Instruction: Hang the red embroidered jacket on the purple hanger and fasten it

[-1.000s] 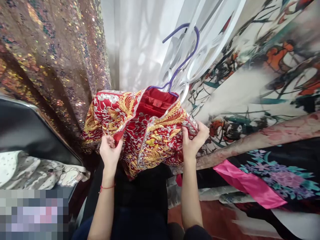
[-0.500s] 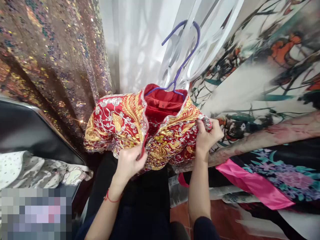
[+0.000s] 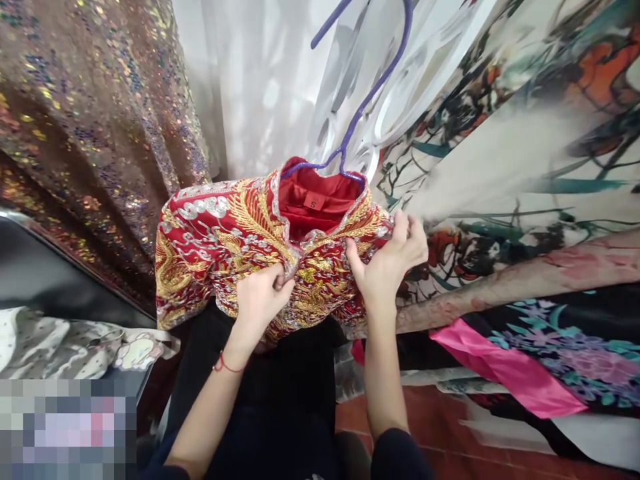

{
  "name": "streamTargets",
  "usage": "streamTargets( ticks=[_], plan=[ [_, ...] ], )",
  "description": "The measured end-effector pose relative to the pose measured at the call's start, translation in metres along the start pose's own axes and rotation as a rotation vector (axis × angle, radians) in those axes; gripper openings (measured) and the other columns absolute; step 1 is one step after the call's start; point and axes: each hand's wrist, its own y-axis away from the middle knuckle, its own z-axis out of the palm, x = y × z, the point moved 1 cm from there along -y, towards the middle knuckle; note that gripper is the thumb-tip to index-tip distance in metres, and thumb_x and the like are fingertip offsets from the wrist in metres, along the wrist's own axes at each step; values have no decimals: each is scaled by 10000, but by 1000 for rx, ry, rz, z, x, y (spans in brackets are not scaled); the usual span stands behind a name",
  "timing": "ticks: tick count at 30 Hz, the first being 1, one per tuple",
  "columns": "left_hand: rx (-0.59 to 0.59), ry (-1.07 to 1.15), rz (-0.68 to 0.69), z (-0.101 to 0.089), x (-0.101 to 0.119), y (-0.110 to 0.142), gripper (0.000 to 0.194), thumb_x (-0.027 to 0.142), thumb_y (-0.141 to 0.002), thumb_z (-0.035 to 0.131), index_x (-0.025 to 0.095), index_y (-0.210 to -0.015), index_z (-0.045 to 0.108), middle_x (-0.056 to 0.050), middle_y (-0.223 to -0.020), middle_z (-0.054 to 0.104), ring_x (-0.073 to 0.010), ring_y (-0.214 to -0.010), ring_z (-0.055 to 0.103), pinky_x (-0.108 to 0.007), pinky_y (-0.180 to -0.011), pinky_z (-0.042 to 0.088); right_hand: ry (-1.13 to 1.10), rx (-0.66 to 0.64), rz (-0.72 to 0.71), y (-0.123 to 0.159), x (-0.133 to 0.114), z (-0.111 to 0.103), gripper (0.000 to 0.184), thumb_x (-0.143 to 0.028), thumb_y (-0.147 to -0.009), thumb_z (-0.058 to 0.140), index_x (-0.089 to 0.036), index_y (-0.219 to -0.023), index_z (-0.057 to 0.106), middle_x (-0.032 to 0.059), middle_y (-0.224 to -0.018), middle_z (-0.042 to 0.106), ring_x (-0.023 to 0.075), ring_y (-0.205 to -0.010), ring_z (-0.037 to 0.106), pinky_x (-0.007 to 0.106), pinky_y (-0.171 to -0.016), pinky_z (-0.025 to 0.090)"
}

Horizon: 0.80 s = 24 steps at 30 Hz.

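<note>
A red jacket (image 3: 210,240) with gold and silver embroidery hangs on a purple hanger (image 3: 373,93) in front of me. Its red lining and a small size tag show at the collar. My left hand (image 3: 261,298) is closed on the left front edge near the middle of the jacket. My right hand (image 3: 389,263) is closed on the right front edge just below the collar. The two front edges meet between my hands. A red string is round my left wrist.
A brown sequin fabric (image 3: 90,120) hangs at the left. White sheer cloth (image 3: 250,87) hangs behind. Printed floral garments (image 3: 525,167) and a pink sash (image 3: 500,370) lie at the right. A black surface with a patterned white cloth (image 3: 65,343) is at the lower left.
My left hand moved right and up to the jacket's centre front, pulling the left panel shut. My right hand slid inward toward the collar. The open front is now closed.
</note>
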Motion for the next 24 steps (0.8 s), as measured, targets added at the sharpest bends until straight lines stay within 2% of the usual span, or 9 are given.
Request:
streamTargets(
  ticks=[4,7,10,13,15,18,20,22,24],
  plan=[
    [416,151,88,-24,3,4,344,319,-835,686,204,-644,425,68,-556,480,-80,-491,451,-217,-571,362,6,-47,-25,-3,-21,-10,733,-493,-868,598,-218,-1512,380,240,-1562,323,425,-1402,349,659,-1082,259],
    [550,182,114,-39,10,2,325,325,-861,680,203,-676,442,69,-567,469,-72,-484,419,-212,-550,359,2,-93,-179,-9,-41,-19,600,-355,-875,617,-347,-1460,483,153,-1588,347,379,-1435,356,617,-1113,232],
    [572,183,92,-52,5,-5,300,351,-896,654,191,-693,501,65,-560,441,-75,-494,398,-223,-547,346,-26,-128,-294,-14,-55,-22,513,-405,-891,647,-441,-1394,552,92,-1558,418,354,-1433,365,587,-1118,223],
    [602,247,93,-69,-5,-13,292,346,-961,570,180,-721,554,57,-573,406,-80,-522,372,-235,-558,332,-20,-107,-261,-17,-60,-19,335,-415,-918,646,-423,-1253,650,79,-1498,487,332,-1399,388,563,-1088,261],
    [668,275,139,-85,-5,-19,346,330,-973,555,180,-667,496,52,-582,342,-78,-533,316,-238,-548,297,-24,-81,-215,-18,-61,-15,200,-384,-942,624,-388,-1128,698,74,-1462,514,317,-1374,403,550,-1065,283],
    [729,268,231,-107,15,-22,404,301,-967,557,188,-619,386,39,-604,275,-82,-544,261,-239,-533,249,-77,-45,-169,-18,-63,-12,141,-355,-971,583,-361,-1008,719,67,-1442,516,307,-1339,421,548,-1047,295],
    [709,272,299,-114,39,-19,370,243,-958,537,196,-633,369,33,-619,281,-89,-548,275,-243,-535,251,-117,-42,-134,-19,-63,-12,160,-347,-980,562,-363,-990,720,63,-1433,513,310,-1326,425,555,-1040,298],
    [658,265,376,-113,62,-14,349,180,-931,537,201,-641,344,35,-620,285,-93,-540,298,-246,-538,264,-152,-62,-93,-20,-61,-11,172,-365,-977,551,-366,-1011,719,66,-1419,513,322,-1327,418,563,-1037,301],
    [568,234,415,-104,77,-10,350,165,-914,555,202,-648,332,43,-602,298,-90,-515,316,-245,-530,270,-193,-81,-66,-20,-57,-11,194,-393,-972,537,-359,-1030,719,71,-1411,507,331,-1333,412,567,-1040,300]
  ],
)
